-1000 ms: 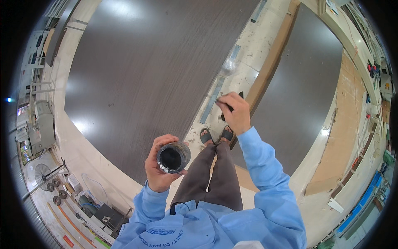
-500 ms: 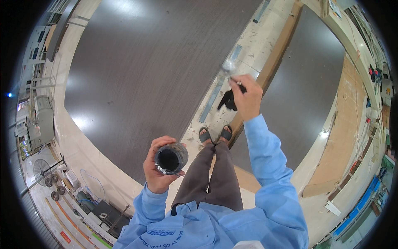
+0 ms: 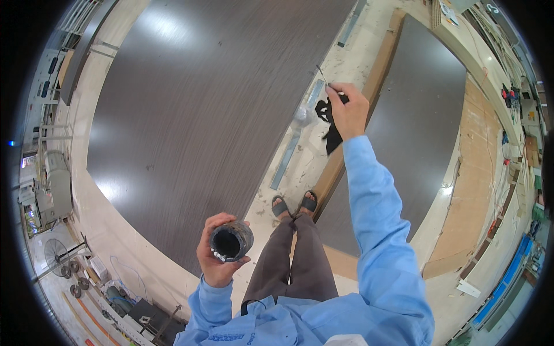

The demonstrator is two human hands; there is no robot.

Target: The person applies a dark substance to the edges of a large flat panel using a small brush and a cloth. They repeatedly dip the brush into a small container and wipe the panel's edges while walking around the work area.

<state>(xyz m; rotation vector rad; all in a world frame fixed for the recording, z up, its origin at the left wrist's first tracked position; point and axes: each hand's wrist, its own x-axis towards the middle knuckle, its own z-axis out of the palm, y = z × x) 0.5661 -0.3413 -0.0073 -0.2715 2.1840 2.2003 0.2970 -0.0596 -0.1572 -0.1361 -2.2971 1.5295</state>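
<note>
My left hand is wrapped round a dark-stained round jar. Its open mouth faces up, with a dark inside and white crusts on the near rim. My right hand reaches forward, pinching a slim stick-like tool with a small dark tip; whether it is a fine brush I cannot tell. A black cloth hangs below the same hand, apparently held in its other fingers. The tool's tip appears over the right edge of a large dark wood-grain panel, and I cannot tell whether it touches.
A second dark panel lies to the right, with a brown board edge along its left side. Between the panels are my sandalled feet, a grey-blue metal strip and a clear plastic bag. A fan stands far left.
My right hand has lifted away from me, and the tool now shows clearly. The black cloth has shifted right with it. My left hand still holds the jar; the view has tilted slightly forward.
</note>
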